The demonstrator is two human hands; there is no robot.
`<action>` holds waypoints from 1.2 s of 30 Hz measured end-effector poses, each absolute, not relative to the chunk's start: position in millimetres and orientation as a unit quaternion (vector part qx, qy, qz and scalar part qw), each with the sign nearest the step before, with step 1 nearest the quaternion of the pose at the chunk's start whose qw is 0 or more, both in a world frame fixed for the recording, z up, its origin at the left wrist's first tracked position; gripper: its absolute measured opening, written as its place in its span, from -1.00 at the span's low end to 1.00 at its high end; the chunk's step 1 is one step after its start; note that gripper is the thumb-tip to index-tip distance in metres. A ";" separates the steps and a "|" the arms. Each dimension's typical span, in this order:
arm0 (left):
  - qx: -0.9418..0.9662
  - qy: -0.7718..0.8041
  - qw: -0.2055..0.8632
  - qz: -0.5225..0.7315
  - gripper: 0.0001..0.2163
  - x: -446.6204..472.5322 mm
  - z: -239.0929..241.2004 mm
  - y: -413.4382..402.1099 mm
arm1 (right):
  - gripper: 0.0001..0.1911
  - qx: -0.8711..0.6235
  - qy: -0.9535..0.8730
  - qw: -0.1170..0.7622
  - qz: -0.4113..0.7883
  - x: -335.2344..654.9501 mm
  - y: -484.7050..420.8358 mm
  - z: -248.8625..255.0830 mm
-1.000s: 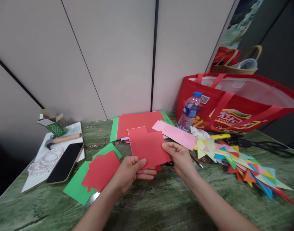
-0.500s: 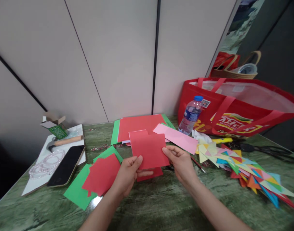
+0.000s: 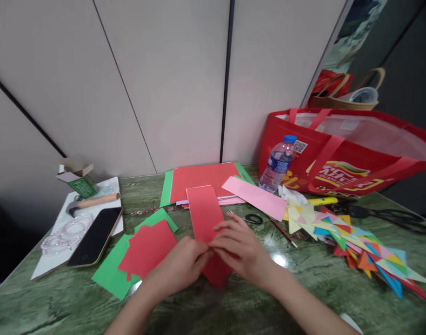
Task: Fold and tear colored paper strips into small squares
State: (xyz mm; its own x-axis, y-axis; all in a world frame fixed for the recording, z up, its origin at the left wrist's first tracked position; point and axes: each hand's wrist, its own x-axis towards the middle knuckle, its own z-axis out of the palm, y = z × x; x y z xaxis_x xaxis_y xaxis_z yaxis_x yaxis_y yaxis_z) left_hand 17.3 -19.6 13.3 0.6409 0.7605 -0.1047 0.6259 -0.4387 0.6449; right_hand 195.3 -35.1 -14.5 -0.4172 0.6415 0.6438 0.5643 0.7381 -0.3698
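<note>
My left hand (image 3: 189, 258) is closed, thumb and fingers pinched together at the middle of the table. My right hand (image 3: 241, 249) meets it there, its fingers bent and drawn together. Red paper shows around the meeting fingertips; the exact edge they pinch is hidden. Beneath and beyond the hands a long red paper strip (image 3: 203, 209) lies lengthwise on the table. Left of my left hand, red paper squares (image 3: 148, 251) rest over green paper (image 3: 111, 274). Black-handled scissors (image 3: 254, 218) lie just beyond my right hand, partly hidden by it.
Stacked coloured sheets (image 3: 199, 179) and a pink strip (image 3: 256, 197) lie at the back. A water bottle (image 3: 277, 165) stands before a red bag (image 3: 303, 153). Folded paper pieces (image 3: 356, 239) spread right. A phone (image 3: 96, 237), hammer (image 3: 97, 200) and small box (image 3: 80, 181) sit left.
The red square held up flat between both hands no longer shows as a flat square. My hands have come together and the right has moved left, uncovering the strip and scissors.
</note>
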 end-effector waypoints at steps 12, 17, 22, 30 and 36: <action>0.866 0.390 0.302 0.083 -0.70 4.0 32.7 -19.6 | -0.86 -0.429 -0.799 0.394 0.150 220.9 -25.8 -11.6; 0.829 0.418 0.361 0.091 -0.70 -5.2 38.8 -11.1 | -0.89 -0.487 -0.726 0.456 0.165 233.4 -17.5 -16.9; 0.765 0.466 0.390 0.213 -0.73 -11.9 42.6 -2.5 | -0.73 -0.489 -0.636 0.465 0.375 218.4 -18.4 -25.6; 0.685 0.536 0.393 0.297 -0.70 -14.9 39.3 1.0 | -0.79 -0.443 -0.553 0.447 0.547 181.9 -29.4 -35.4; 0.632 0.529 0.496 0.272 -0.78 -24.4 44.6 2.1 | -0.78 -0.450 -0.515 0.499 0.533 182.7 -26.5 -35.3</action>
State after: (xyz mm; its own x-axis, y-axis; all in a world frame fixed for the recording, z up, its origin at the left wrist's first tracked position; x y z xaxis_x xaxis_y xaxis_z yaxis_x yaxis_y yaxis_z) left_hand -24.4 2.1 44.6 0.2923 0.9391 -0.1808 0.3992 0.0520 0.9154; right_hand 182.7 -26.5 -35.3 -0.0971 0.9947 0.0343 -0.0681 0.0278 -0.9973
